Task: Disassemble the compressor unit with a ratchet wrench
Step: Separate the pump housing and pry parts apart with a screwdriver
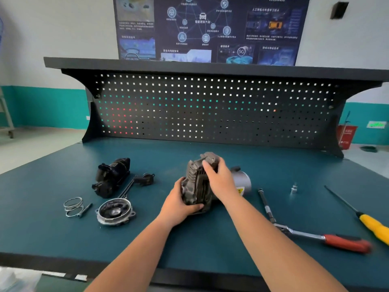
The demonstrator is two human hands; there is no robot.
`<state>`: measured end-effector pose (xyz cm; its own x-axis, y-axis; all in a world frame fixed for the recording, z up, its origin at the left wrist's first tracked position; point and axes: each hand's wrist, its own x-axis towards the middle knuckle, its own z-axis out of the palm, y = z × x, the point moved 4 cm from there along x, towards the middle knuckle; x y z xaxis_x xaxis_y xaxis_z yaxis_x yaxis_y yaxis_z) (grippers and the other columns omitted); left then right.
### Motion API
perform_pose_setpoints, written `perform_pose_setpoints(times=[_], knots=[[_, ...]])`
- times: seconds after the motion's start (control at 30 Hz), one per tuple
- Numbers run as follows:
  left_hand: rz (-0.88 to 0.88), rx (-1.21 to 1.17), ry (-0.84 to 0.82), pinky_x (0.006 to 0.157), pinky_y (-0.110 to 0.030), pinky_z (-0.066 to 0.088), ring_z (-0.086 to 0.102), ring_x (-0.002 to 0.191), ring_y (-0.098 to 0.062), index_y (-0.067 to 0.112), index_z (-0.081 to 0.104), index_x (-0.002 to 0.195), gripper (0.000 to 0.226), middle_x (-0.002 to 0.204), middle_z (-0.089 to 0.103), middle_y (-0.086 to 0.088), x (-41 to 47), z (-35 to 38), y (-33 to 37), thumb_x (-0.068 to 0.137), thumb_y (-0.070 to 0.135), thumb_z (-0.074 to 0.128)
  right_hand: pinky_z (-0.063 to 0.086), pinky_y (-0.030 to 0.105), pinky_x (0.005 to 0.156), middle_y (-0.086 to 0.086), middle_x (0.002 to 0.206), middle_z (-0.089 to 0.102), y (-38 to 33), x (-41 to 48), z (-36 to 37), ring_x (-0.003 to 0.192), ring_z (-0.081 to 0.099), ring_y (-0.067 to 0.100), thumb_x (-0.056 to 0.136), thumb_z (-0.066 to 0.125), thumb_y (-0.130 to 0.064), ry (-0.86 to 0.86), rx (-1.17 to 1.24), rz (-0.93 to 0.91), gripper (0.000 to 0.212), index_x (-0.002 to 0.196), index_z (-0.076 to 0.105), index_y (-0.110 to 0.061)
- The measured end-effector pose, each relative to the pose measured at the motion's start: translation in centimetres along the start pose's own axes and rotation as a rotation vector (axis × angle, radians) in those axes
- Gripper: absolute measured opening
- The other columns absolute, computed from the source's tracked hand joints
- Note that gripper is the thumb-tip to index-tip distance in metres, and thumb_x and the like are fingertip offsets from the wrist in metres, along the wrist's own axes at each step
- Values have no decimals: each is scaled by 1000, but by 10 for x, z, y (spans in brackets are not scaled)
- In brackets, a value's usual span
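Note:
The grey metal compressor unit (196, 182) stands in the middle of the teal bench, its silver motor can (243, 183) pointing right. My left hand (179, 205) grips its lower near side, thumb along the bottom edge. My right hand (219, 178) lies over its top, fingers curled round the finned head. The ratchet wrench (328, 239), red-handled with a long extension bar (266, 205), lies on the bench to the right, apart from both hands.
Left of the unit lie a black cylinder part (111, 177), a black bracket with rods (139, 182), a round end cover (114, 211), a coil spring (72, 206) and a bolt (85, 210). A small socket (293, 188) and a yellow-handled screwdriver (370, 225) lie right. A pegboard (210, 110) backs the bench.

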<state>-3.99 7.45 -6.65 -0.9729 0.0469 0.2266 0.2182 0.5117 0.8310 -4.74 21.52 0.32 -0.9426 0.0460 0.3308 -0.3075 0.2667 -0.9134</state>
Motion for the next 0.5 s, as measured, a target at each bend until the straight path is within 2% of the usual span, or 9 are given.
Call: perform_pose_setpoints(times=[0.1, 0.23, 0.3, 0.37, 0.43, 0.5], knots=[[53, 51, 52, 92, -20, 39, 51, 118, -8, 24, 28, 142, 102, 128, 54, 12, -6, -1, 0, 59, 41, 84, 36, 18, 83, -10, 105, 57, -1, -5, -1, 98, 51, 7, 97, 47, -32, 73, -116, -84, 33, 126, 47, -17], [81, 91, 99, 90, -16, 41, 56, 114, -7, 21, 31, 143, 106, 124, 59, 11, -24, -7, 9, 54, 46, 83, 43, 28, 77, 3, 99, 65, -9, -17, -7, 93, 60, 20, 98, 44, -35, 97, -313, -160, 33, 116, 52, -9], [67, 48, 96, 82, -7, 41, 59, 103, 1, 23, 39, 139, 100, 114, 63, 18, -37, -12, 12, 53, 46, 84, 45, 33, 73, 7, 95, 66, -18, -23, -7, 90, 61, 24, 98, 42, -38, 97, -417, -205, 37, 113, 53, -7], [40, -27, 92, 74, -2, 40, 58, 93, 12, 29, 44, 134, 91, 103, 63, 26, -49, -17, 11, 54, 48, 82, 41, 34, 64, 5, 83, 62, -26, -25, -3, 80, 58, 25, 98, 38, -42, 109, -530, -223, 40, 112, 53, -7], [6, -113, 75, 74, -4, 41, 57, 93, 15, 38, 37, 138, 91, 106, 62, 29, -59, -21, 7, 58, 48, 80, 34, 32, 57, 1, 76, 55, -31, -25, 3, 72, 53, 24, 98, 34, -45, 129, -654, -213, 39, 104, 51, -11], [-24, -175, 66, 83, -7, 40, 53, 106, 12, 43, 17, 146, 99, 124, 54, 26, -67, -23, 6, 67, 46, 77, 31, 31, 56, 1, 77, 52, -34, -22, 8, 70, 49, 23, 99, 32, -46, 122, -736, -174, 38, 96, 50, -13]])
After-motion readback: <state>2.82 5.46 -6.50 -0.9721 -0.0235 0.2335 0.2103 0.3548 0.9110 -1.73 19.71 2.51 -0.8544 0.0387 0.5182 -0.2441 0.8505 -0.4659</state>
